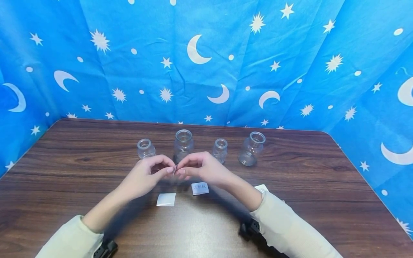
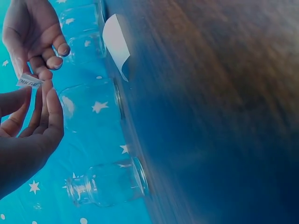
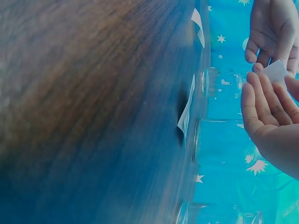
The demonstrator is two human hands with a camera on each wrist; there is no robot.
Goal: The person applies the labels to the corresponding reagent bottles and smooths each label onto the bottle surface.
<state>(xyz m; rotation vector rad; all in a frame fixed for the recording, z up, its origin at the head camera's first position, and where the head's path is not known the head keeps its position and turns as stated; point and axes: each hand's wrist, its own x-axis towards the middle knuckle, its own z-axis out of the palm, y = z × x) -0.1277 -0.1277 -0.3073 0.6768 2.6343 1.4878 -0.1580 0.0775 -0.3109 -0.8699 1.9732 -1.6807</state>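
A small white paper label [image 2: 29, 81] with dark writing is held up between my two hands, over the table in front of the glass jars. My left hand [image 1: 142, 177] pinches one side of it between thumb and fingertips. From the other side, my right hand [image 1: 206, 168] pinches it too, and the fingertips of both hands nearly meet. In the head view the label [image 1: 175, 170] shows only as a thin edge. Its blank face [image 3: 274, 71] turns toward the right wrist camera. Behind my hands stand a small glass jar [image 1: 146, 145] and a larger one [image 1: 184, 141].
Another small jar [image 1: 221, 148] and a large jar [image 1: 251, 148] stand farther right. On the wooden table [image 1: 96, 150] lie a blank white paper [image 1: 166, 199], a paper with handwritten characters [image 1: 200, 188], and another paper [image 1: 261, 188] partly behind my right sleeve. A blue starry cloth [image 1: 145, 71] hangs behind.
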